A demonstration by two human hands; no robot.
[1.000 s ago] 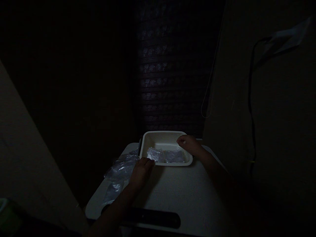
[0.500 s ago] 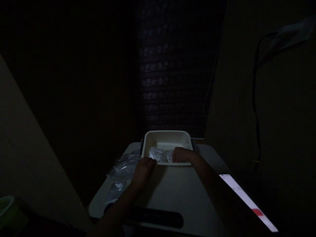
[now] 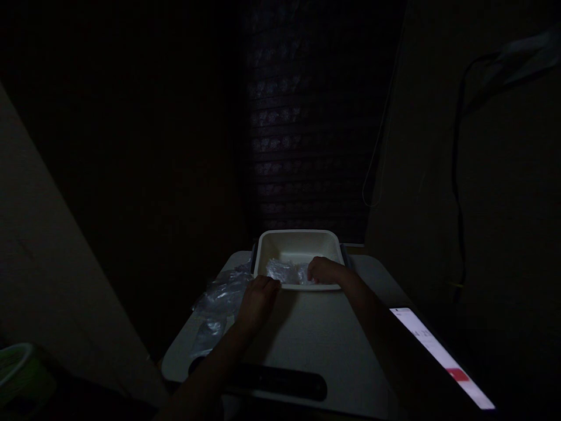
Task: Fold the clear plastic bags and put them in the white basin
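Note:
A white plastic basin stands at the far end of the small table. My left hand is closed at its front left corner, fingers curled over the rim. Inside the basin lies a crumpled clear plastic bag, bunched against the front wall. My right hand reaches over the front right rim, its fingers closed at the right end of the plastic; the fingertips are dim and partly hidden. More clear plastic bags are piled on the table left of my left hand.
The pale table has a dark slot along its near edge. A lit phone is at the right. A green basket is low at left. Behind the basin hangs a dark blind; a black cable runs down the right wall.
My right hand has shifted slightly within the basin, still at the plastic. My left hand keeps its place at the rim. The whole view has moved a little.

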